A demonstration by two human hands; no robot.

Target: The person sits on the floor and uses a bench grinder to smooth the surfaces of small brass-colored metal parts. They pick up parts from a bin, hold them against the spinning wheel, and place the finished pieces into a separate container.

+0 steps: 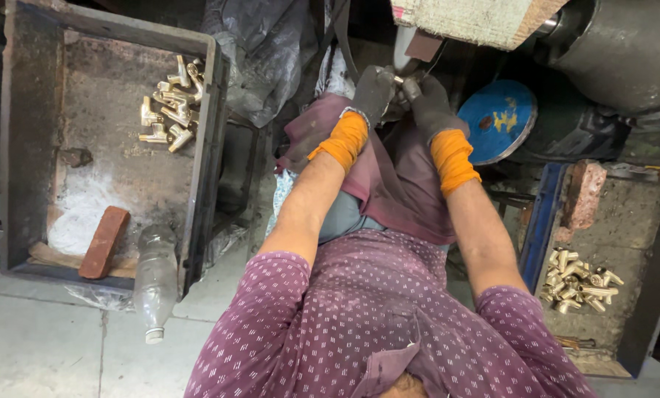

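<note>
- Left hand (374, 92) and right hand (426, 103) in dark gloves with orange cuffs, raised together at the top centre, just under the pale buffing wheel (407, 44).
- Both grips closed narrow around 1 small brass piece (398, 79), pinched between the 2 sets of fingertips; only a glint of it visible, shape too hidden to tell.
- Brass piece touching or just beside the lower edge of the wheel; cannot tell which.
- Tight room around the hands: wooden block (470, 18) above, grey motor housing (625, 51) to the right, blue disc (499, 118) just beside the right wrist, crumpled plastic sheet (260, 59) to the left.
- Open room only toward the lap, along the maroon apron (389, 177).
- Dark metal tray (20, 147) at the left on the floor, brass fittings (171, 107) heaped near its top right corner, a brick (103, 242) near its bottom edge.
- Clear plastic bottle (155, 284) lying against the tray's bottom right corner.
- Second heap of brass parts (581, 284) in the bin at the right, near a blue edge, well apart from the hands.
</note>
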